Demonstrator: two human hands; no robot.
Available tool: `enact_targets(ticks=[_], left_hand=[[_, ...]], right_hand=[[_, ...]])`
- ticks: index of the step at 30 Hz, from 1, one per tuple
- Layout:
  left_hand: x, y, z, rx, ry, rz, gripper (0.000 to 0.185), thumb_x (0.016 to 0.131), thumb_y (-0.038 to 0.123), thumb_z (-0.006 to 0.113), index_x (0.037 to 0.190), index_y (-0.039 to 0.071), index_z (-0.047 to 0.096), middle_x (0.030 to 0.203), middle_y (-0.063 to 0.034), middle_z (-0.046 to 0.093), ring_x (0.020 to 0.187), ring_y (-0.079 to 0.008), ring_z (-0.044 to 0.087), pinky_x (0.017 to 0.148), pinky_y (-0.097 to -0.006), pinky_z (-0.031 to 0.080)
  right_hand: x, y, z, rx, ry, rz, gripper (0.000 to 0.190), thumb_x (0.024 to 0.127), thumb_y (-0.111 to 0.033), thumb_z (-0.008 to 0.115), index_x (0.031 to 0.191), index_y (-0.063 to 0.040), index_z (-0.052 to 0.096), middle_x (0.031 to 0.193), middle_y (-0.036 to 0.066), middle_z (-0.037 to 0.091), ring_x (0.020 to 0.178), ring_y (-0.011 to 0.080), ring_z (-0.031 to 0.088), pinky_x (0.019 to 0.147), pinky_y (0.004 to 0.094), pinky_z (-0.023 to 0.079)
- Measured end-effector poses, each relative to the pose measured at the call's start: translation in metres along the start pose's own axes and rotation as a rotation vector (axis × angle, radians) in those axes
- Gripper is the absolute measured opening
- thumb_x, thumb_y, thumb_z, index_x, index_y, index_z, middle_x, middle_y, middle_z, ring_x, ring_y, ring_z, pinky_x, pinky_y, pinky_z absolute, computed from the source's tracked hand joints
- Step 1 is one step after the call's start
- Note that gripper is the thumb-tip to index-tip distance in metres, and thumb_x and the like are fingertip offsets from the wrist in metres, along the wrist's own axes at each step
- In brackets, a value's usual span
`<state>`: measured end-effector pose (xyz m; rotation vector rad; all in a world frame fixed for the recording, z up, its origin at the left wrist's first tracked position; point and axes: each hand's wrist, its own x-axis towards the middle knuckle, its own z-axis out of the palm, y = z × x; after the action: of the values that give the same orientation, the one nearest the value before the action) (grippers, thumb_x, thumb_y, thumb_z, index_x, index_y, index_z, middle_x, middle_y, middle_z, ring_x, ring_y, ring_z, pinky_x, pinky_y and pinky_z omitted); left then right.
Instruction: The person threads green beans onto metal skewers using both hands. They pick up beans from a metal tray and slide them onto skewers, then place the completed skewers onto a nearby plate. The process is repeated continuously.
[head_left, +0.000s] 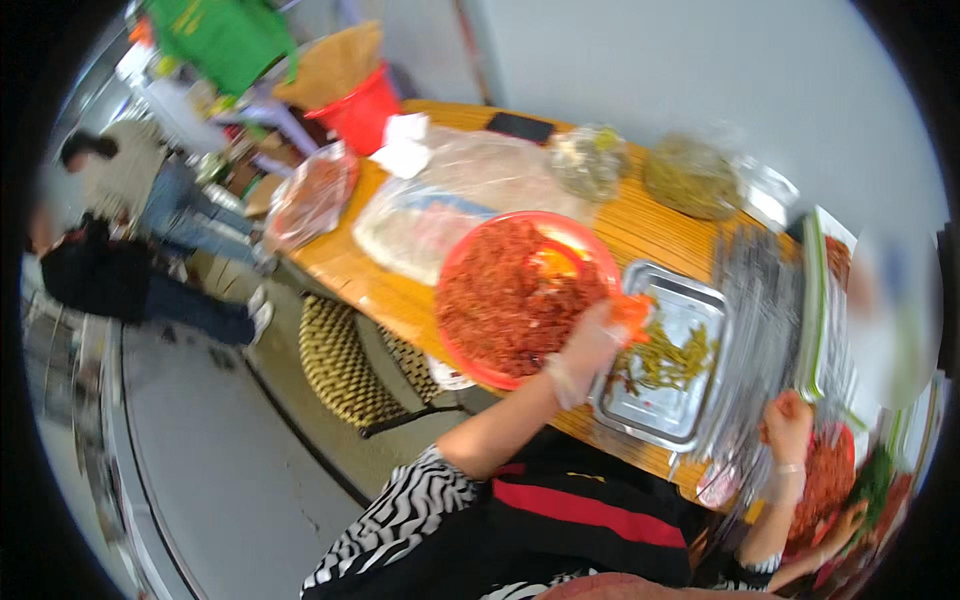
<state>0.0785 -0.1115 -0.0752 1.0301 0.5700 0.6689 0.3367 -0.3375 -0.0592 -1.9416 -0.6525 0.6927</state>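
My left hand (604, 322), in a clear plastic glove with red-stained fingers, hovers between a red plastic basin (448, 346) and a metal tray (651, 433); blur hides whether it grips anything. The basin holds a red, minced-looking mixture (495, 300) with an orange patch. Green strips of food (671, 360) lie in the tray. To the right of the tray, a dense pile of thin grey sticks, possibly skewers (750, 315), covers the table. My right hand (786, 426), also gloved, is at the pile's near right end with curled fingers; what is in them is unclear.
Behind the basin lie a filled plastic bag (420, 225), a dark phone-like slab (520, 127) and bags of green food (690, 176). A woven chair (341, 360) stands left. Another person's hand (847, 525) is by a second basin of red food. Two people stand far left.
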Motion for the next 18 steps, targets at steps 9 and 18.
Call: enact_targets(ticks=[9,18], left_hand=[[-0.025,0.004,0.037,0.010,-0.213,-0.197,0.025,0.079,0.002,0.061,0.104,-0.002,0.059,0.089,-0.0048,0.063,0.075,-0.0090,0.058,0.065,-0.0206,0.047],[-0.033,-0.002,0.021,0.109,-0.124,-0.200,0.015,0.077,-0.001,0.063,0.091,-0.005,0.064,0.077,-0.0066,0.063,0.066,-0.0107,0.058,0.061,-0.0216,0.048]], right_hand=[[-0.036,-0.097,0.030,0.490,-0.002,-0.246,0.016,0.088,-0.020,0.054,0.090,-0.004,0.052,0.069,0.009,0.061,0.053,0.0145,0.058,0.051,0.0233,0.048],[-0.057,-0.090,0.067,0.468,-0.156,-0.286,0.030,0.091,-0.028,0.049,0.091,0.001,0.057,0.072,0.006,0.055,0.054,0.0128,0.054,0.050,0.0227,0.045]])
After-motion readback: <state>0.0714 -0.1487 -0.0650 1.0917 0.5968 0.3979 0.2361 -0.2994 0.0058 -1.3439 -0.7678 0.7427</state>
